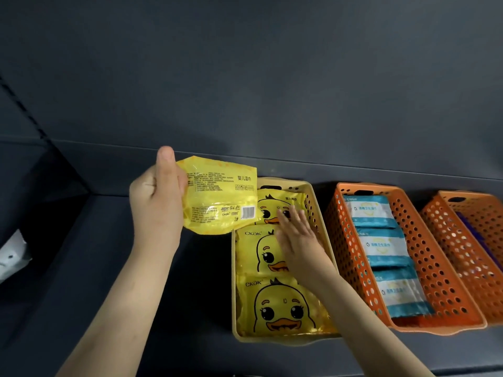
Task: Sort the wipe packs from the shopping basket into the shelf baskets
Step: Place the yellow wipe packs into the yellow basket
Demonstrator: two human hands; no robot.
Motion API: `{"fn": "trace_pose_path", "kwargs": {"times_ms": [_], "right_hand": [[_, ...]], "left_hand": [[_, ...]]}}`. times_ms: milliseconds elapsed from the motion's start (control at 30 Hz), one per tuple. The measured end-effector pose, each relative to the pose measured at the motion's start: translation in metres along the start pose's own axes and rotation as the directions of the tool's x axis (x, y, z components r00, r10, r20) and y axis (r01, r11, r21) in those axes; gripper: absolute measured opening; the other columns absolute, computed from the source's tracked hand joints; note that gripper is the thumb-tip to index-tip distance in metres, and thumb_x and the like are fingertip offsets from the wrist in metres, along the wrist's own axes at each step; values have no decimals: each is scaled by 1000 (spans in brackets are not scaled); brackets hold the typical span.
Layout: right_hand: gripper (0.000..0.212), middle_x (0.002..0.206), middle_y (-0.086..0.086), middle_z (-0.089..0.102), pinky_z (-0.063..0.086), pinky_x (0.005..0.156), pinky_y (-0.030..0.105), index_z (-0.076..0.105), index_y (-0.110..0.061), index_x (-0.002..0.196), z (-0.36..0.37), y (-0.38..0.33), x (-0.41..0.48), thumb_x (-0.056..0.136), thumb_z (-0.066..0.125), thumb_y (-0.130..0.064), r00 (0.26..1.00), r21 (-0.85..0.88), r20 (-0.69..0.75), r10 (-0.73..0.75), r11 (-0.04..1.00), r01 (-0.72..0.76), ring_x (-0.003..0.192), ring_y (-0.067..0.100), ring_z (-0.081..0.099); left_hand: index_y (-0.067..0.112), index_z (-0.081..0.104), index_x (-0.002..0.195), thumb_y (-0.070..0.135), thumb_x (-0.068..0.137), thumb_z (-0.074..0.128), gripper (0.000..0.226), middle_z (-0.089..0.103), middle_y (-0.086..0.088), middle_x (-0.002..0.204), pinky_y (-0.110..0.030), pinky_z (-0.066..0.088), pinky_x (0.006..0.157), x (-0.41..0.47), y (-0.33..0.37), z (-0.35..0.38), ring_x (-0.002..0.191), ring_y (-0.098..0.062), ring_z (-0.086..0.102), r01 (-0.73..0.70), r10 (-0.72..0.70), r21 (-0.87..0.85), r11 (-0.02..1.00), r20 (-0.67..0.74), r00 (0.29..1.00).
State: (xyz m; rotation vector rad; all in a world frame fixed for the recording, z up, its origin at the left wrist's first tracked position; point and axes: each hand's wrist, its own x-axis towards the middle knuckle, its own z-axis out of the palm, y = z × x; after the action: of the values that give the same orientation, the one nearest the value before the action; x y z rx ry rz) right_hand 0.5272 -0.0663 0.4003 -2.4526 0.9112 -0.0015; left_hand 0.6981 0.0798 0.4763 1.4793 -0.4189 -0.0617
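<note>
Over the back left corner of the yellow basket (233, 268), holding a yellow pack (217, 194) in the left grip (158, 202); pinching its left end, thumb (166, 164) on the printed back, the rest curled out of sight behind; carried clear of the basket, barcode side up, long axis running left to right. Resting the right grip (296, 235) flat inside the same basket, fingers (296, 216) straight and slightly spread, on the duck packs (283, 303) lying face up in a row from back to front; touching the rear and middle ones, gripping nothing.

Judged as the step in hand: laying this pack with its likes. Turns on one relation: basket down and to the right of the left grip, just beside it, with the pack's free right end above the rear duck pack; left grip the nearer one, right grip lying across the likely landing spot. Probably calls for lowering rightward, perhaps flipping duck side up to match, and for drawing the flat grip aside; seems to mean stacking on top, with the row looking full.

Further right on the shelf (136, 281): an orange basket (343, 240) with teal packs (381, 246) in a row; beyond it a second orange basket (457, 248) with something dark purple (475, 232) inside, too cut off to name. At the far left edge, a white thing (11, 257), unclear. Shopping basket not in view.
</note>
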Motion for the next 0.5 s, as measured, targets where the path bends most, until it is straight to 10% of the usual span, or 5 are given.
{"fn": "trace_pose_path", "kwargs": {"times_ms": [67,167,300,367,500], "right_hand": [[52,157,-5,26,16,118,30,31,-27,148,-16,-18,-3,101,26,-48,989,296,-114,89,954,-52,145,9,15],[59,133,-12,56,39,105,33,49,-30,136,-41,-42,-3,91,33,-65,984,808,69,165,569,-152,125,10,50],[70,135,-17,46,35,105,29,37,-31,144,-41,-55,-7,84,49,-67,977,800,102,190,568,-194,120,7,48],[80,135,-4,55,44,105,41,43,-30,141,-36,-56,-7,74,58,-73,937,872,151,314,405,-276,117,17,57],[44,101,5,74,59,70,36,61,-18,123,-41,-54,-17,91,58,-47,870,894,434,233,10,-449,83,21,72]], "left_hand": [[10,29,56,42,102,37,56,33,8,50,-15,30,49,-4,1,3,50,-4,32,35,-35,-29,999,11,999],[12,27,55,46,100,35,57,30,7,51,-15,30,48,-17,5,11,50,-5,31,96,-93,-57,994,59,994],[22,55,55,57,94,26,60,57,8,62,-17,43,59,-37,15,17,59,0,53,103,-107,32,994,187,977],[40,71,88,64,90,20,57,69,20,96,-18,52,77,-42,17,16,90,7,62,137,-121,-16,990,379,917],[60,45,130,87,74,29,64,61,-6,127,-39,49,100,-41,14,20,117,-21,60,318,-166,-159,935,598,784]]}}
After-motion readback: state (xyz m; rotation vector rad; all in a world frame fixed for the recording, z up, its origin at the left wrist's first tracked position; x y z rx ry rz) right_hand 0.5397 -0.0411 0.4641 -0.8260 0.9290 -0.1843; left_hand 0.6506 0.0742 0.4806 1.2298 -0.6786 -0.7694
